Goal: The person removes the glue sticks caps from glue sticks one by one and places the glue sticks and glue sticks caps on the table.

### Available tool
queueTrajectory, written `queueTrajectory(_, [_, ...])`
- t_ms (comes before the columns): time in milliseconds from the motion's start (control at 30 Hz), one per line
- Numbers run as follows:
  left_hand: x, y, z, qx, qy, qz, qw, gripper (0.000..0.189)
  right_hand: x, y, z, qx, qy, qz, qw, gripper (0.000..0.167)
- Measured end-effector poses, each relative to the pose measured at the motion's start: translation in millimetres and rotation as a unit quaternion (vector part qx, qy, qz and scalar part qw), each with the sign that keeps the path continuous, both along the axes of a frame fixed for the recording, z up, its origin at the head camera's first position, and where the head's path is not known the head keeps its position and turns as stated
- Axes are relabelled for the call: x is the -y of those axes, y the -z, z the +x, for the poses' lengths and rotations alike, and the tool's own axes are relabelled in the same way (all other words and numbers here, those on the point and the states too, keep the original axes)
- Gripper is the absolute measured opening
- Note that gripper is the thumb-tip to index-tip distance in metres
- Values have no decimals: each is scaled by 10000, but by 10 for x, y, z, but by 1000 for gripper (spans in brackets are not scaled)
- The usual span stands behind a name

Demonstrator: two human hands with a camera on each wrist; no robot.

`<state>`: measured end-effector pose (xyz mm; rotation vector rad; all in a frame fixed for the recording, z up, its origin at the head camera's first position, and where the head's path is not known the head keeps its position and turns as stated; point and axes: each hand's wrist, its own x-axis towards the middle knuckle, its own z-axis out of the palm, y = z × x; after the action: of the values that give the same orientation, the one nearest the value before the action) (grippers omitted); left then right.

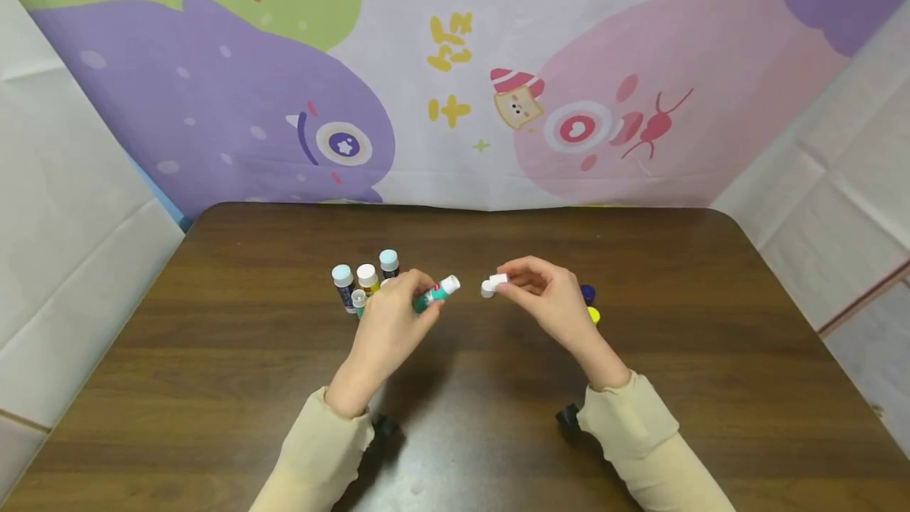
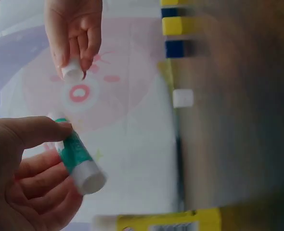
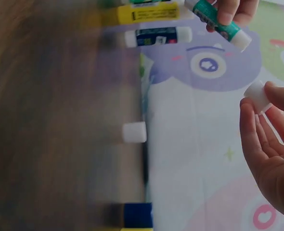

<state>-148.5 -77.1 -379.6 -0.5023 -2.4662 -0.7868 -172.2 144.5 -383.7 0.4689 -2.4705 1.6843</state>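
Note:
My left hand [image 1: 395, 324] grips a green-labelled glue stick [image 1: 430, 296], tilted so that one white end points toward my right hand. A short way to the right, my right hand [image 1: 553, 305] pinches a small white cap [image 3: 257, 96] between thumb and fingertips. Cap and glue stick are apart. A second white cap [image 3: 134, 132] stands on the table, just behind the pinched one in the head view. Beside my left hand stand several glue sticks [image 1: 344, 288], with dark blue, yellow and green labels; that hand partly hides them.
Blue caps [image 1: 587, 293] and yellow caps [image 1: 593, 314] stand on the brown table [image 1: 483, 433] to the right, partly behind my right hand. A cartoon-printed cloth [image 1: 455, 156] hangs along the table's far edge.

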Motion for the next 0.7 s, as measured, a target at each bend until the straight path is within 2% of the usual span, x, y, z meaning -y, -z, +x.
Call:
queueTrajectory(100, [-25, 76, -21, 346, 0, 233, 9991, 24, -29, 43, -3, 58, 194, 436, 9988, 25])
queueTrajectory(233, [-49, 167, -55, 463, 5, 330, 9984, 29, -67, 102, -23, 81, 417, 1178, 9921, 22])
queueTrajectory(333, [-60, 215, -64, 533, -47, 262, 9982, 26, -92, 159, -49, 91, 503, 1808, 9822, 20])
queueTrajectory(500, [-63, 264, -65, 807, -170, 59, 9966, 25, -100, 210, -71, 91, 468, 2817, 9583, 18])
queueTrajectory(567, [-58, 277, -65, 980, -242, -37, 9949, 26, -100, 213, -74, 124, 404, 3069, 9508, 18])
queueTrajectory(700, [-61, 300, -61, 1396, -363, -167, 9894, 25, -107, 240, -79, 354, 312, 3309, 9425, 16])
